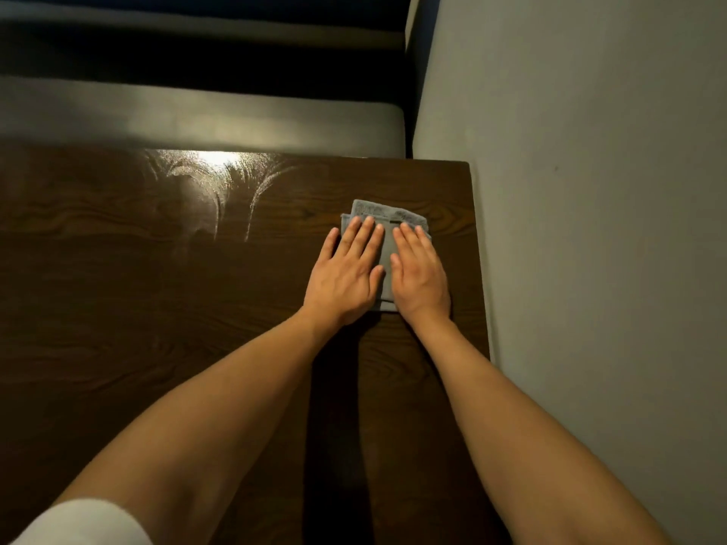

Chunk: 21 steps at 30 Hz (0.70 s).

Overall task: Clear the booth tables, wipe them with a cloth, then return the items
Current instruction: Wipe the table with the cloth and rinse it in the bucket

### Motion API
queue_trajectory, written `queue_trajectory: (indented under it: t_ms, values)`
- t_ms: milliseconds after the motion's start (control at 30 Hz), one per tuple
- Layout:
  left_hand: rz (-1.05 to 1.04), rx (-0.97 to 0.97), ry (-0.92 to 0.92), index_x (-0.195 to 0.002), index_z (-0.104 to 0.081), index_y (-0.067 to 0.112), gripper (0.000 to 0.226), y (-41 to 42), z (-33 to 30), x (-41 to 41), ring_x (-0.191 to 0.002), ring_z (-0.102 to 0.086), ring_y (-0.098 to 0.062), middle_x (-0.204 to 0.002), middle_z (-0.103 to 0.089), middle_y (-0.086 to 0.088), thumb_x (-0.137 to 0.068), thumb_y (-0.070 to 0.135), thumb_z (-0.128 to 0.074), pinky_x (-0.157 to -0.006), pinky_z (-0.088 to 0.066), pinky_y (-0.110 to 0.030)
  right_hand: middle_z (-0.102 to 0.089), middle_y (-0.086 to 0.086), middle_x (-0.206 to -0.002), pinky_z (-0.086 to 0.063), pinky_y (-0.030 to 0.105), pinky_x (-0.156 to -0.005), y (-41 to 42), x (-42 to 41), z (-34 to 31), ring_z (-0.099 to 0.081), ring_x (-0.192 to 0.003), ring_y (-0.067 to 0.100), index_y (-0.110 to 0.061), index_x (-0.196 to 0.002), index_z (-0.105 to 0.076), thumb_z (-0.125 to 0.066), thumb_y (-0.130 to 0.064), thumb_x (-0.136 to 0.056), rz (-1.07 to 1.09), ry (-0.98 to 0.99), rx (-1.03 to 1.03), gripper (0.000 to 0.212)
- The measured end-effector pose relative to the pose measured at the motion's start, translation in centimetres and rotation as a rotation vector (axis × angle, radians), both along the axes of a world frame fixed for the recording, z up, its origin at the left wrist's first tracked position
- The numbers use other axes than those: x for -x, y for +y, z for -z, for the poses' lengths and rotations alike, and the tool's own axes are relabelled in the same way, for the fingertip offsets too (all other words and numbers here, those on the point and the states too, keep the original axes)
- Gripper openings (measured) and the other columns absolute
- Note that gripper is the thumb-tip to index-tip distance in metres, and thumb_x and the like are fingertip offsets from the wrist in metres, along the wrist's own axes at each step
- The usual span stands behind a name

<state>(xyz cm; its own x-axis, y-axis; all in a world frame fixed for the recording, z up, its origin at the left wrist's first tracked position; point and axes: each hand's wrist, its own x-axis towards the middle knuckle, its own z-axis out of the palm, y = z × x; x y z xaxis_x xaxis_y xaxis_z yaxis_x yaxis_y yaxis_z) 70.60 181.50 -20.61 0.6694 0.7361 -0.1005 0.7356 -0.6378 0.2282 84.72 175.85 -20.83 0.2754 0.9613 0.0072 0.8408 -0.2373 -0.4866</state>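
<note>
Here, cloth: folded grey terry cloth (pixel 387 230) is pressed beneath straight fingers (pixel 364 238) onto dark wooden counter (pixel 157 293).
Hands: left hand (pixel 346 269) and right hand (pixel 419 273) are laid flat, fingers together.

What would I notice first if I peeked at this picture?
Two bare hands, the left hand and the right hand, pressing flat side by side on a folded grey cloth near the right edge of a dark wooden table. Next, shiny curved wipe streaks glinting at the table's far edge, beside a grey bench seat.
</note>
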Motion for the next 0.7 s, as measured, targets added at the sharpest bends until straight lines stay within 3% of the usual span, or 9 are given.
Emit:
queue_trajectory:
  t_ms: [167, 333, 567, 700]
  values:
    - [-0.048, -0.001, 0.002, -0.161, -0.016, 0.015, 0.069, 5.7, 0.3, -1.3, -0.156, -0.006, -0.021, -0.169, -0.014, -0.007, -0.100, 0.047, -0.013, -0.125, -0.004, -0.045, -0.044, 0.014, -0.153, -0.024, 0.039, -0.120, 6.2, -1.6, 0.1, -0.033, -0.147, 0.031, -0.003, -0.146, -0.047, -0.037, -0.020, -0.102, -0.033, -0.026, -0.001, 0.048]
    - [-0.053, -0.009, -0.009, -0.161, -0.014, 0.016, 0.068, 10.7, 0.3, -3.1, -0.156, -0.002, -0.021, -0.169, -0.011, -0.005, -0.101, 0.046, -0.014, -0.125, -0.001, -0.045, -0.040, 0.011, -0.156, -0.016, 0.031, -0.121, 11.1, -2.9, 0.0, -0.028, -0.150, 0.027, -0.005, -0.149, -0.042, -0.034, -0.024, -0.104, -0.026, -0.073, 0.005, 0.049]
    - [-0.043, -0.017, 0.017, -0.160, -0.020, 0.014, 0.063, 14.3, 0.5, -6.7, -0.156, -0.010, -0.028, -0.166, -0.022, -0.011, -0.105, 0.044, -0.020, -0.126, -0.002, -0.046, -0.040, 0.008, -0.157, -0.021, 0.036, -0.121, 14.3, -6.0, 0.5, -0.023, -0.151, 0.024, -0.008, -0.150, -0.042, -0.035, -0.025, -0.107, 0.019, -0.160, 0.012, 0.047]
    - [-0.013, -0.013, 0.042, -0.159, -0.024, 0.013, 0.061, 14.8, 0.2, -8.4, -0.154, -0.016, -0.031, -0.164, -0.027, -0.014, -0.106, 0.043, -0.021, -0.125, -0.003, -0.047, -0.037, 0.005, -0.159, -0.010, 0.039, -0.124, 14.6, -7.3, 0.6, -0.020, -0.152, 0.022, -0.013, -0.153, -0.037, -0.031, -0.027, -0.108, 0.048, -0.219, 0.054, 0.048]
